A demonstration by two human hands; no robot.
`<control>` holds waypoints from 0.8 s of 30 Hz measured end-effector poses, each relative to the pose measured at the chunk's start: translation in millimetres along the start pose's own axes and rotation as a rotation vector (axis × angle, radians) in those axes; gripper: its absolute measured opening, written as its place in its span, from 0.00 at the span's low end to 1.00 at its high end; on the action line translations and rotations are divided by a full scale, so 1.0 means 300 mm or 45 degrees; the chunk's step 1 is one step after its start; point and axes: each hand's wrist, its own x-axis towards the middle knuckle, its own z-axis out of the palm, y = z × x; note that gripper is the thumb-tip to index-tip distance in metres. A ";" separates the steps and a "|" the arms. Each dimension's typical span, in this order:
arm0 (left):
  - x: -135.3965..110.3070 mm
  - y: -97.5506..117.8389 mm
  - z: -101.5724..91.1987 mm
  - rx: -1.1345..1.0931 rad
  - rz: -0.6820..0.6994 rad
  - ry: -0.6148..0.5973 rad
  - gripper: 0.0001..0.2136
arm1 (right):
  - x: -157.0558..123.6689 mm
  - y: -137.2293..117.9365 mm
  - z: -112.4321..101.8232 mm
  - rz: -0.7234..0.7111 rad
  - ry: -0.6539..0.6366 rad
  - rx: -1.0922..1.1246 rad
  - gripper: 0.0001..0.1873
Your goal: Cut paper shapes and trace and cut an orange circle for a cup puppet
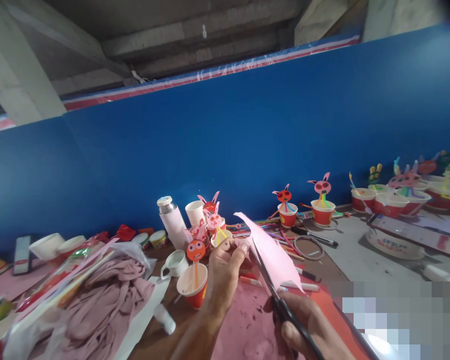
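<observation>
My left hand (227, 265) pinches the left edge of a pink paper sheet (279, 255) and holds it up above the table. In my right hand (307, 320) is a pair of black-handled scissors (264, 267), whose blades lie at the sheet's left side, close to my left fingertips. The sheet has curved, cut-looking edges and a pointed upper corner. Below the hands lies more pink paper (243, 320). Just left of my left wrist stands a red-and-white paper cup (193, 285) with an orange paper face (196, 250) on a stick.
A white mug (174, 264), a thermos (171, 222) and a glue stick (165, 319) stand or lie to the left, beside bunched mauve cloth (105, 300). Cups with paper animal figures (322, 200) line the blue wall (210, 135). Markers (315, 235) lie behind the sheet.
</observation>
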 end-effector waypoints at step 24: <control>0.023 0.010 -0.027 0.202 -0.049 -0.136 0.10 | -0.013 0.015 -0.035 0.014 -0.118 -0.077 0.29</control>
